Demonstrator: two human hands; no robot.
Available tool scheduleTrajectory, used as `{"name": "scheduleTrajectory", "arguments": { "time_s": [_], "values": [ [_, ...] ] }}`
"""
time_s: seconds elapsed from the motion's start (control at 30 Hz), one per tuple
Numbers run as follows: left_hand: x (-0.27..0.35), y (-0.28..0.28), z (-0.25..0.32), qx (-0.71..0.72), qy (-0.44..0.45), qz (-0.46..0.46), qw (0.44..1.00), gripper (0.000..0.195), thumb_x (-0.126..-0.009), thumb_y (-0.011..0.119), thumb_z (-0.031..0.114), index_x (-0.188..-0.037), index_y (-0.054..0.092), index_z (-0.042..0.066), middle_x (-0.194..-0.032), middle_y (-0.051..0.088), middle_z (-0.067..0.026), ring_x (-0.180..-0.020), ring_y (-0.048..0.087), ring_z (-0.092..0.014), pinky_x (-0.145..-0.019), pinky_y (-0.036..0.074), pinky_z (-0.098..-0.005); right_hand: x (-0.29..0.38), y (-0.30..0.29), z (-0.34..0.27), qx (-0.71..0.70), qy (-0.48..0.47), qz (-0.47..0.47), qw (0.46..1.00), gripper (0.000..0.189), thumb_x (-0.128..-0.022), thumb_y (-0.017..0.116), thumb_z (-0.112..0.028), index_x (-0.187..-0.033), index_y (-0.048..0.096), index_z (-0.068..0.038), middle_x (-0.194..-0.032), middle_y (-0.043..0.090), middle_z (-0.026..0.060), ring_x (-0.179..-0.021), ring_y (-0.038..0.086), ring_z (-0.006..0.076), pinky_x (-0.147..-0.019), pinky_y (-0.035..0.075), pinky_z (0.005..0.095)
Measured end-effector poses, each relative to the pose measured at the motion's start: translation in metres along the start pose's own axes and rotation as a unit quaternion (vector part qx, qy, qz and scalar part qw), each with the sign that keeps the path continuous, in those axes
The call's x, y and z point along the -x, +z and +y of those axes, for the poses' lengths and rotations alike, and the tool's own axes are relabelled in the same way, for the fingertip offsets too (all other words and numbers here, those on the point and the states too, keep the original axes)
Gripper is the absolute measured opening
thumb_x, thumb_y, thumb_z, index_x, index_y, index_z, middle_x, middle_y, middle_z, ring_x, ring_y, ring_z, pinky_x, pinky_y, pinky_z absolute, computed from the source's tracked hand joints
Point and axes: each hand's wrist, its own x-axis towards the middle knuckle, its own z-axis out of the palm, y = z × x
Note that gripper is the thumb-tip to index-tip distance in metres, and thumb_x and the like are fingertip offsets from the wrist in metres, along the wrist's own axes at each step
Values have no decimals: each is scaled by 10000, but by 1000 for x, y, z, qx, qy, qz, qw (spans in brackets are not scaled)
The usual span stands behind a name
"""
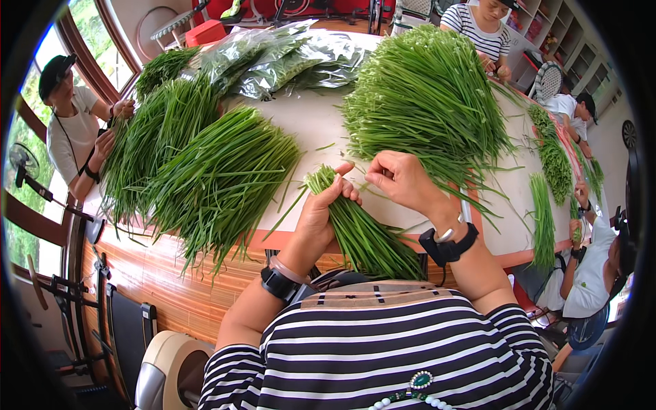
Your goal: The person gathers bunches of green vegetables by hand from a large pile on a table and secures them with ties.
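Note:
My left hand (319, 210) is wrapped around a bunch of garlic chives (371, 238). Their pale, evenly gathered ends stick up past the thumb, and the green leaves slant down toward my lap. Just right of those ends is my right hand (405, 179), apart from the bunch, its fingers curled in and thumb against the index finger; I see nothing between them. Beyond it rises a large heap of chives (425, 92) with pale tips facing left. To the left, another thick pile of chives (225, 169) hangs over the table's near edge.
Clear plastic bags of greens (287, 61) lie along the far side of the white table (312, 118). More chives (164, 113) are in front of a person (77, 118) at left. Other people work at the far right. A small bundle (541, 220) lies on the right side.

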Motion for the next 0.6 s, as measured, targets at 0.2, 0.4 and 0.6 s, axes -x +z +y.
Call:
{"name": "scheduleTrajectory", "arguments": {
  "time_s": [0.2,0.4,0.6],
  "values": [
    [-2,-8,-2,-35,13,9,999,299,-943,649,188,-1179,570,22,-816,559,-39,-820,562,-173,-818,504,-342,15,17,-6,-28,-12,-18,999,87,-815,698,-56,-801,641,8,-714,633,109,-631,592,190,-586,468,315],
    [2,-1,4,-38,-36,-4,999,238,-947,644,247,-1085,628,54,-1014,670,-90,-984,641,-206,-892,521,-372,16,7,-6,-89,11,-41,995,99,-838,714,-70,-819,654,7,-717,641,77,-640,574,135,-584,455,294],
    [-2,-7,0,-4,-39,-42,998,153,-983,595,258,-941,550,118,-924,571,-11,-915,574,-192,-939,471,-389,-4,-14,44,145,57,42,987,177,-825,693,-162,-779,636,-1,-789,643,179,-741,631,378,-666,498,443]
  ]
}}
